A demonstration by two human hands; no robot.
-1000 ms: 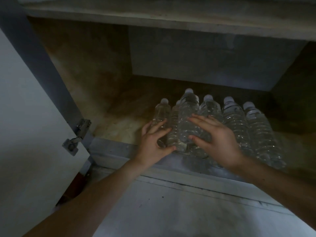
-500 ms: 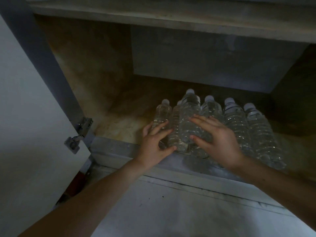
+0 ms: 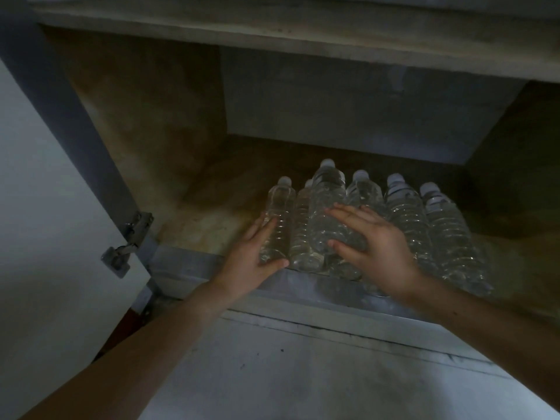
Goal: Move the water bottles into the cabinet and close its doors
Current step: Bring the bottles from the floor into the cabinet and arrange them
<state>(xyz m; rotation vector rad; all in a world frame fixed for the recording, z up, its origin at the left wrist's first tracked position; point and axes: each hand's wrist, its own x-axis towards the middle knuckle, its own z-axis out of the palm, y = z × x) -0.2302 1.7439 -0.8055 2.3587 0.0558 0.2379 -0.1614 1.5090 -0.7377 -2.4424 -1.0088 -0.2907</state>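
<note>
Dim low cabinet [image 3: 333,110], interior bare concrete w/ stained floor; tiled floor in front; lighting poor.

Item 1 – water bottles [image 3: 406,219]: clear plastic, white caps, approx. six or seven, lying on their sides w/ caps pointing to the back wall. Already inside, packed side by side at the front-right of the cabinet floor, bases just behind the front lip [image 3: 194,265]. One bottle rides on top of the row near the centre; exact count under it unclear.

Item 2 – left hand [image 3: 251,256]: palm against the outer side of the leftmost bottle [image 3: 277,222], fingers together and extended, thumb across its base. Pressing, not gripping.

Item 3 – right hand [image 3: 375,247]: laid flat over the stacked centre bottle, fingers spread apart, nothing clamped.

Item 4 – left door [image 3: 51,237]: white, swung open, hinge [image 3: 128,237] exposed. Right door not in view.

Step in hand (est.): squaring up the row and nudging it inward. To do well: push w/ both palms together, low on the bodies, so round bottles slide rather than roll; keep the right palm down on the top bottle so it doesn't tip off; get all bases clear of the lip before reaching for the doors. Bottles look light and slippery, so go gently.
</note>
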